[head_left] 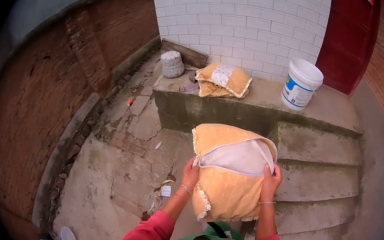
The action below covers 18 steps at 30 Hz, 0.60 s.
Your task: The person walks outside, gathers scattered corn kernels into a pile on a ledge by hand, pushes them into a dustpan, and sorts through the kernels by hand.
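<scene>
An orange cushion (228,195) with cream ruffled trim hangs in front of me, held up by both hands. Its cover gapes along a zip, and a whitish inner pillow (237,156) shows through the opening. My left hand (190,173) grips the cushion's left edge, by the left end of the zip. At the opposite end, my right hand (271,180) pinches the cover at the right edge of the opening. The fingers of both hands are partly hidden behind the fabric.
On the concrete ledge (250,108) ahead lie stacked orange cushions (225,80), between a round stone-like block (172,64) and a white bucket (301,85). Concrete steps (317,181) descend at the right. A brick wall (36,116) runs along the left.
</scene>
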Each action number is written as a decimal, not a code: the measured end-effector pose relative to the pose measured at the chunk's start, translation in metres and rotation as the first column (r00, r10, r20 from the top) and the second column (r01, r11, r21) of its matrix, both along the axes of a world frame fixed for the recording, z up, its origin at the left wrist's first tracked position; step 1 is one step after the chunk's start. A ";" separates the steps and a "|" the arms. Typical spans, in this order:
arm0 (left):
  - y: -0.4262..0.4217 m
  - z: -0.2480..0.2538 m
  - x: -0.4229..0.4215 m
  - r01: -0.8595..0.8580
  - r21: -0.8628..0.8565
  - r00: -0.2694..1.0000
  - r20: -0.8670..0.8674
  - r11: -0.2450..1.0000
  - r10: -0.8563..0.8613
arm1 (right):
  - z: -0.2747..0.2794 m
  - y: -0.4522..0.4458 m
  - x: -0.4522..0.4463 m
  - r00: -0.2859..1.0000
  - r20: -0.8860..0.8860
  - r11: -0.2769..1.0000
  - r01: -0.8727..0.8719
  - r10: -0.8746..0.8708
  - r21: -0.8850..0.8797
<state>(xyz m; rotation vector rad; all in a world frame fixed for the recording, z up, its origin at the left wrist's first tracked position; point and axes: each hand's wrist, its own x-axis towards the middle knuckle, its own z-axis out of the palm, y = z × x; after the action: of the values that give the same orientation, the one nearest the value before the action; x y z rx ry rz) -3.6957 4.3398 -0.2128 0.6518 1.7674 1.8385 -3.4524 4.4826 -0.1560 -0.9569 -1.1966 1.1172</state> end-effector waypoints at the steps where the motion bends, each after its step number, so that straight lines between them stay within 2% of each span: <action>1: 0.017 0.006 -0.023 0.007 -0.023 1.000 0.003 1.000 -0.007 | 0.009 0.020 -0.023 1.000 -0.013 1.000 -0.016 0.017 0.017; 3: 0.063 0.044 -0.065 -0.043 0.089 0.990 0.134 0.995 0.031 | 0.030 0.060 -0.066 1.000 -0.003 1.000 -0.011 0.011 0.016; 4: 0.086 0.054 -0.086 -0.043 0.085 0.988 0.150 0.995 0.030 | 0.041 0.081 -0.088 0.999 -0.033 0.999 -0.042 0.043 0.025; 7: 0.141 0.071 -0.141 -0.068 0.112 0.990 0.133 0.991 0.053 | 0.056 0.143 -0.143 0.998 -0.031 0.998 -0.055 0.056 0.035; 9: 0.183 0.080 -0.178 -0.088 0.117 0.996 0.044 0.989 0.083 | 0.067 0.186 -0.182 0.997 -0.028 0.994 -0.069 0.072 0.088; 14: 0.305 0.089 -0.283 -0.063 0.199 0.994 0.102 0.978 0.044 | 0.077 0.301 -0.287 0.997 -0.040 0.989 -0.057 0.062 0.136; 17: 0.393 0.085 -0.365 -0.010 0.197 0.998 0.067 0.980 -0.003 | 0.089 0.377 -0.356 0.998 -0.050 0.990 -0.018 0.025 0.142; 18: 0.427 0.088 -0.388 -0.009 0.263 0.997 0.081 0.965 -0.013 | 0.097 0.404 -0.380 0.999 -0.039 0.985 -0.015 0.022 0.174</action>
<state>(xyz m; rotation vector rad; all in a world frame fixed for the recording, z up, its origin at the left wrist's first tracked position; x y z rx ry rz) -4.0840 4.7663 -0.1252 0.6653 1.4820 2.0889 -3.8323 4.8865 -0.0594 -0.7879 -1.2498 1.0242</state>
